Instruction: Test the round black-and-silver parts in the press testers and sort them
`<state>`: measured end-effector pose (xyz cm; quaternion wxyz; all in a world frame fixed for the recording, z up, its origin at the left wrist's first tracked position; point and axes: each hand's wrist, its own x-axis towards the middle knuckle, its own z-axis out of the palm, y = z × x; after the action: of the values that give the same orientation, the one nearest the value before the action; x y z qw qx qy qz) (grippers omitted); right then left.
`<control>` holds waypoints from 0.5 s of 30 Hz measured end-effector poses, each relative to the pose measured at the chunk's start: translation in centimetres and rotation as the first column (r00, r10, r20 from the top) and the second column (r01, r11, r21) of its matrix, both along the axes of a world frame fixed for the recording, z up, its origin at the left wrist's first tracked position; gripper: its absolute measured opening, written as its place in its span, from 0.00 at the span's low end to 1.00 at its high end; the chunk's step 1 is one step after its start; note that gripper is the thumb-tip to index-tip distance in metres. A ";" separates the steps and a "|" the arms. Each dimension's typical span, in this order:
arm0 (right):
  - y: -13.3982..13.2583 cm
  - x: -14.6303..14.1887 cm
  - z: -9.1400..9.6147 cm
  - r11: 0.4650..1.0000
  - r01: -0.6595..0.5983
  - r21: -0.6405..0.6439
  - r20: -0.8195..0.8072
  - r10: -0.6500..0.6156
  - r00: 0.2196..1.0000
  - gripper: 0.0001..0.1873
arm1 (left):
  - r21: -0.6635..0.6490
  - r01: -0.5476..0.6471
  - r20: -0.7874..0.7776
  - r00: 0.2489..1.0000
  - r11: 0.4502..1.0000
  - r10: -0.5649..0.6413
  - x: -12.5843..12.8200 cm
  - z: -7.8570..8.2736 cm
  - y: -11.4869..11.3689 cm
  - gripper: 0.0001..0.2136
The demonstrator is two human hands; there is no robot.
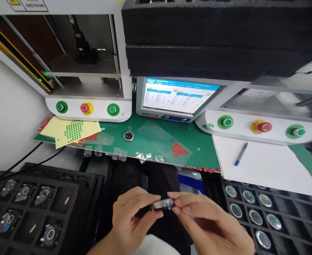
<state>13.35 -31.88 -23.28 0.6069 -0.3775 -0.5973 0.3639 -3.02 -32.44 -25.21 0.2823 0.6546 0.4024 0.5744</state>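
Note:
Both my hands meet low in the middle, over my lap. My left hand (130, 219) and my right hand (209, 223) pinch a small round metal part (163, 204) between their fingertips, edge-on to the camera. A similar round part (128, 136) lies on the green mat (156, 141) in front of the machine screen. On my left a black foam tray (36, 205) holds several round parts in its pockets. Another black tray (262, 212) on my right holds several shiny lens-like discs.
Two white machines stand at the back, each with green buttons and a red stop button (86, 108). A lit screen (177, 95) sits between them. Yellow sheets with green dot stickers (73, 131), red stickers (179, 148), white paper with a blue pen (241, 153), and stacked black foam above.

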 end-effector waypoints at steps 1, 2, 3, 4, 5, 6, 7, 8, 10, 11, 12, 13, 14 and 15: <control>0.0 0.1 0.0 1.000 -0.005 -0.009 0.003 0.005 1.000 0.15 | 0.027 0.016 -0.040 0.999 1.000 -0.014 -0.2 0.2 0.1 0.05; 0.0 0.1 0.1 1.000 -0.016 -0.025 -0.001 0.016 1.000 0.15 | 0.054 0.034 -0.076 0.997 0.998 -0.030 -0.5 0.4 0.3 0.06; 0.0 0.2 0.1 0.998 -0.033 -0.046 -0.009 0.033 0.999 0.15 | 0.081 0.054 -0.108 0.993 0.995 -0.045 -0.7 0.6 0.5 0.05; 0.0 0.2 0.2 0.997 -0.049 -0.067 -0.018 0.048 0.999 0.14 | 0.106 0.074 -0.136 0.989 0.992 -0.059 -0.8 0.9 0.6 0.05; 0.0 0.2 0.2 0.995 -0.057 -0.081 -0.026 0.055 0.998 0.14 | 0.126 0.094 -0.162 0.984 0.988 -0.073 -1.0 1.1 0.8 0.05; 0.1 0.2 0.2 0.994 -0.057 -0.092 -0.033 0.054 0.998 0.14 | 0.141 0.112 -0.186 0.979 0.984 -0.085 -1.2 1.3 1.0 0.05; 0.1 0.2 0.2 0.994 -0.048 -0.101 -0.041 0.044 0.998 0.14 | 0.151 0.126 -0.208 0.974 0.981 -0.093 -1.3 1.4 1.2 0.05; 0.1 0.2 0.2 0.993 -0.038 -0.108 -0.047 0.033 0.998 0.14 | 0.156 0.135 -0.224 0.970 0.979 -0.098 -1.3 1.5 1.4 0.05; 0.0 0.2 0.2 0.993 -0.018 -0.120 -0.051 0.012 0.999 0.15 | 0.160 0.148 -0.242 0.964 0.976 -0.107 -1.4 1.7 1.6 0.04; -0.1 0.2 0.1 0.992 -0.012 -0.122 -0.047 0.007 0.999 0.14 | 0.159 0.151 -0.243 0.964 0.976 -0.109 -1.4 1.7 1.6 0.04; -0.2 0.3 0.0 0.993 -0.007 -0.118 -0.041 0.003 0.999 0.14 | 0.159 0.152 -0.240 0.964 0.975 -0.111 -1.4 1.8 1.6 0.04; -0.2 0.3 0.0 0.994 -0.007 -0.111 -0.036 0.003 0.999 0.14 | 0.159 0.153 -0.235 0.965 0.975 -0.113 -1.3 1.8 1.6 0.04; -0.3 0.3 0.0 0.995 -0.007 -0.101 -0.031 0.004 1.000 0.14 | 0.160 0.155 -0.230 0.966 0.975 -0.116 -1.3 1.8 1.6 0.04; -0.4 0.3 -0.1 0.996 -0.007 -0.091 -0.027 0.005 1.000 0.14 | 0.161 0.156 -0.226 0.967 0.975 -0.117 -1.3 1.8 1.6 0.05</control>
<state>13.67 -32.25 -23.37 0.5959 -0.3980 -0.5731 0.3975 -4.28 -30.87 -23.38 0.2166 0.7618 0.3316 0.5127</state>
